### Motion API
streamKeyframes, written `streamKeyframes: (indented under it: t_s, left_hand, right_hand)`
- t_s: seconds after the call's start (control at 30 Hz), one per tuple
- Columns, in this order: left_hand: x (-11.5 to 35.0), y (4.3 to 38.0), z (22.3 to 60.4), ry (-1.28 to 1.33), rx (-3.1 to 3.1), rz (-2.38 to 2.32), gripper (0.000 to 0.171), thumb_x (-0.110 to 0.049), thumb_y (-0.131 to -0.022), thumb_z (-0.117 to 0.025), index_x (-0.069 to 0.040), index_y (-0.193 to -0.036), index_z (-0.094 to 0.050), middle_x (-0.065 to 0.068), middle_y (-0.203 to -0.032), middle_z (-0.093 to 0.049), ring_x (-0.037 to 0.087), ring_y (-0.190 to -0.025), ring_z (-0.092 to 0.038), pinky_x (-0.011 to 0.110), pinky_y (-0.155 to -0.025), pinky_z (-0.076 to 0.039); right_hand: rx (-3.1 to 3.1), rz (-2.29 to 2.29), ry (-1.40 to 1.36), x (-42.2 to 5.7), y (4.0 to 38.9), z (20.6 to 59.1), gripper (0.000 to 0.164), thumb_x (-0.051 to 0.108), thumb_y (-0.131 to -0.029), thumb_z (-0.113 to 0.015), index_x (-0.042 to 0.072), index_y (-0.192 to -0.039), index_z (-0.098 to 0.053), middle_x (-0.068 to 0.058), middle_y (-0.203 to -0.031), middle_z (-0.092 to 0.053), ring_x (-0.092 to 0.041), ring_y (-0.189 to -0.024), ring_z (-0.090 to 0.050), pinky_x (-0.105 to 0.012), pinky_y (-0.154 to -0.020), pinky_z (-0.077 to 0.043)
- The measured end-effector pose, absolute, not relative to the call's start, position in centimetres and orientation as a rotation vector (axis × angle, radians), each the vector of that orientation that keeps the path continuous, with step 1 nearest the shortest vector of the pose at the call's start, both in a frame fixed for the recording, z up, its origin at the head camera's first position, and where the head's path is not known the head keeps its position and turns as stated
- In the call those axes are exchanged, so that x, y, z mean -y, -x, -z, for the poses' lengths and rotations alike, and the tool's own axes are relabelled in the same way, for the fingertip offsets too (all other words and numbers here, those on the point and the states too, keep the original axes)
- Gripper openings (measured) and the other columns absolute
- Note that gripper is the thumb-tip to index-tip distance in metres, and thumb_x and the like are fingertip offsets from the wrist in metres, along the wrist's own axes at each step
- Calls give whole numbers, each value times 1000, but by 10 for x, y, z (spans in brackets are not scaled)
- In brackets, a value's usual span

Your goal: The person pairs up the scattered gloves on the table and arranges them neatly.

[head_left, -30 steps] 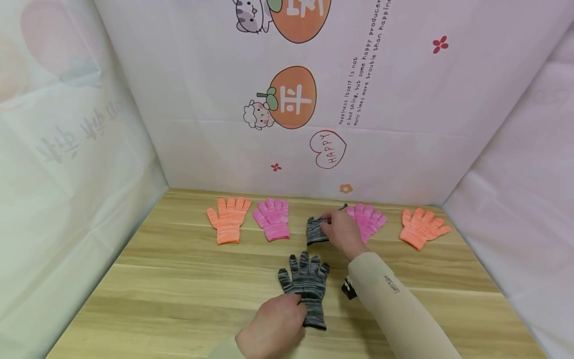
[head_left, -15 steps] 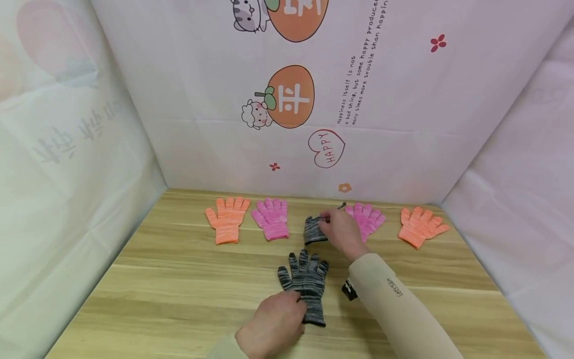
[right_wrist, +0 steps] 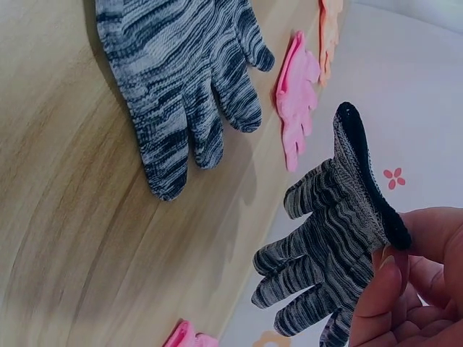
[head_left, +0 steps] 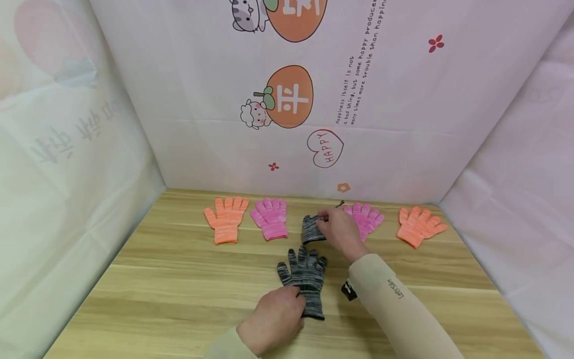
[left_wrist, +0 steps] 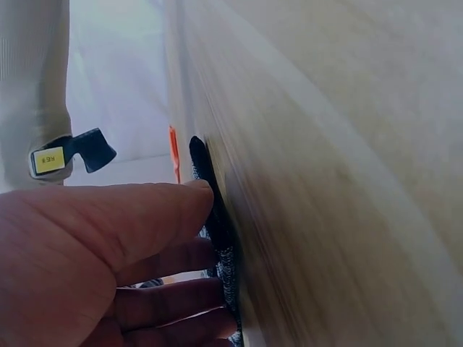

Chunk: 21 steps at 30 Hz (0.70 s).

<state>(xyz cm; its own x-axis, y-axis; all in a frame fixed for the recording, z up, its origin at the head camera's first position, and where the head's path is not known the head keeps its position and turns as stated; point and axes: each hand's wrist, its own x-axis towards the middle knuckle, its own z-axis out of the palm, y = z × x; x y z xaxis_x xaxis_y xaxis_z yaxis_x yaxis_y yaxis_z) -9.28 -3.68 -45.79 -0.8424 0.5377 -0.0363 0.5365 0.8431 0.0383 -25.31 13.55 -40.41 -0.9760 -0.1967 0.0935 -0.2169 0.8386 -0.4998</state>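
A grey-and-black striped knit glove [head_left: 308, 279] lies on the wooden table in front of me, fingers pointing away. On its lower part rest the thumb and fingertips of my left hand [head_left: 273, 316]; in the left wrist view that thumb [left_wrist: 145, 217] is fairly straight and apart from the other fingers. My right hand [head_left: 342, 232] reaches to the back row. It pinches a second striped glove [right_wrist: 325, 246] by the black cuff, seen in the right wrist view with its fingers spread. In the head view that hand hides part of this glove [head_left: 312, 229].
Along the back lie an orange glove [head_left: 226, 219] and a pink glove [head_left: 271, 219] at left, another pink glove [head_left: 365, 219] beside my right hand, and an orange glove [head_left: 419, 227] at right. White printed cloth walls [head_left: 215, 149] close in the table.
The front striped glove has slid slightly away from me under my left hand. My right hand and the glove it pinches stay nearly in place.
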Motion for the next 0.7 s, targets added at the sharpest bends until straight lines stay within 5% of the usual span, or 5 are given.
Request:
streamKeyframes:
  t_s: [0.7]
  left_hand:
    - [38,95,460,-915,-3106,-50,22,-35,-84,-81,-16,-90,-73,-4,-89,-63,12,-81,-63,30,-68,-55]
  right_hand:
    - [2924,-787,-381,-130,242,398,32,20,-99,-68,8,-128,-70,-10,-114,-75,-24,-97,-70,-43,-84,-58]
